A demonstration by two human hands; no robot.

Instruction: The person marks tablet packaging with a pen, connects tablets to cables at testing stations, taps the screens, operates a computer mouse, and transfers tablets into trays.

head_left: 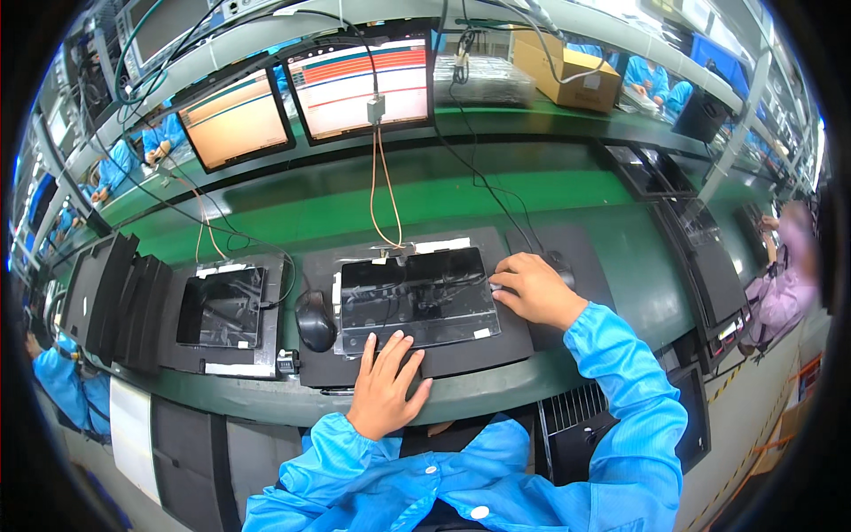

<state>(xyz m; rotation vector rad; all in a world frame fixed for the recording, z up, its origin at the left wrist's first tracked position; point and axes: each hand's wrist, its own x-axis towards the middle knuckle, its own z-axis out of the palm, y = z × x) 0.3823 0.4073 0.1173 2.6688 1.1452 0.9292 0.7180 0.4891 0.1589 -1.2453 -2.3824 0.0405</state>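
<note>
A black glossy tablet-like screen panel point(425, 297) lies flat on a dark foam pad point(510, 341) in front of me. My left hand point(386, 386) rests with its fingers stretched out on the panel's near edge. At the panel's right edge, my right hand point(539, 291) has its thumb and fingers pressed together. A small light piece shows at those fingertips, too small to name. An orange cable loop point(390, 229) hangs down to the panel's far edge from a pale connector box point(376, 108).
Left of the panel sit a black mouse point(315, 321) and a second dark panel point(222, 308). Black trays point(133, 306) stand stacked farther left. Two lit monitors point(363, 84) rise behind, with dangling cables. More dark panels point(705, 257) lie at right; a person in pink point(780, 284) is beyond.
</note>
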